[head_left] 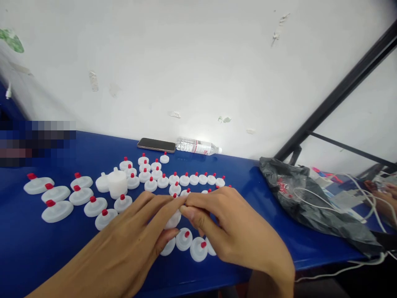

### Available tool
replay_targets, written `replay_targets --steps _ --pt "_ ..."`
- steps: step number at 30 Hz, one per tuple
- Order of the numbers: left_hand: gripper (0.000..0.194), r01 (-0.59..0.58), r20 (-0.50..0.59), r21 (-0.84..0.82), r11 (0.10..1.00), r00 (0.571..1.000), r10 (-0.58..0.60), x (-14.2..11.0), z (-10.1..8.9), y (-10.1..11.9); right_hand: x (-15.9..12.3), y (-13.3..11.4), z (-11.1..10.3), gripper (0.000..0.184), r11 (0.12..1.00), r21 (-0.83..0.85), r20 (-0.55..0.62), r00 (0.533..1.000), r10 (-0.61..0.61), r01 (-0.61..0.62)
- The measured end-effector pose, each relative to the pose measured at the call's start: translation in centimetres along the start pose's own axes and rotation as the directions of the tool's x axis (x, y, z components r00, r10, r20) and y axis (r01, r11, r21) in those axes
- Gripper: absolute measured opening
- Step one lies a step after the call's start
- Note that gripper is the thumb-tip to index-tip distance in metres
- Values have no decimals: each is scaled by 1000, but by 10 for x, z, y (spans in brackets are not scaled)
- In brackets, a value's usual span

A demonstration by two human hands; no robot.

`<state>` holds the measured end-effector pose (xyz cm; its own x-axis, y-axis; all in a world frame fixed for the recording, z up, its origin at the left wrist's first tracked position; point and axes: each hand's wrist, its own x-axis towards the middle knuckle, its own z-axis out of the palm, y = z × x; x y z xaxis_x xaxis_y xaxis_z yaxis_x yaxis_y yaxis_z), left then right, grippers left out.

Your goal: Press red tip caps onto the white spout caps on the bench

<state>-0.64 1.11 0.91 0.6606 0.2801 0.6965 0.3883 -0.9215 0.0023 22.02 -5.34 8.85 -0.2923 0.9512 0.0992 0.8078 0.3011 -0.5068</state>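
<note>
My left hand (pixel 145 231) is closed around a white plastic bottle cap (pixel 173 222), of which only a part shows between the fingers. Thumb and fingers of my right hand (pixel 225 221) are pinched together at the top of that cap; what they grip is hidden. Around both hands stand many round white caps with red tips, such as one below the left fingertips (pixel 184 239) and another by the right thumb (pixel 198 249). Two white pieces without red tips, one taller (pixel 118 184) and one shorter (pixel 102 183), stand beyond my left hand.
A phone (pixel 156 145) and a clear water bottle (pixel 198 146) lie by the wall on the blue table (pixel 102 142). To the right, a dark plastic bag (pixel 313 219) holds a clear bag of red pieces (pixel 287 188). White cables (pixel 350 211) cross it. Another person's hand (pixel 381 196) is at far right.
</note>
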Motion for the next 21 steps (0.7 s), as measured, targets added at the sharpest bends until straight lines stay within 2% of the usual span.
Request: replay_targets --steps 3,5,8,10,12,14,17,21 --pt "46 140 12 -1 990 990 -140 -1 -13 -11 -1 5 -1 49 992 -98 -41 997 71 -75" --pt "42 234 -54 60 970 972 -231 -1 -24 -25 1 9 2 55 976 -161 -32 989 142 -145" --pt "38 383 -134 212 899 923 -362 -2 -35 -47 5 13 8 56 947 -226 49 968 247 -230" --pt "48 485 -73 274 831 872 -484 -3 -35 -61 8 14 11 57 933 -243 97 950 297 -267" --pt "58 548 29 270 792 818 -575 -6 -31 -71 9 16 11 59 924 -241 96 940 327 -297" --pt "62 575 86 234 784 791 -606 -8 -24 -77 9 17 11 62 922 -233 63 941 332 -310" --pt "62 586 93 208 783 785 -612 -8 -18 -78 7 19 9 57 924 -235 23 948 317 -303" --pt "60 589 94 192 785 785 -613 -7 -19 -77 4 20 5 27 931 -211 0 953 304 -297"
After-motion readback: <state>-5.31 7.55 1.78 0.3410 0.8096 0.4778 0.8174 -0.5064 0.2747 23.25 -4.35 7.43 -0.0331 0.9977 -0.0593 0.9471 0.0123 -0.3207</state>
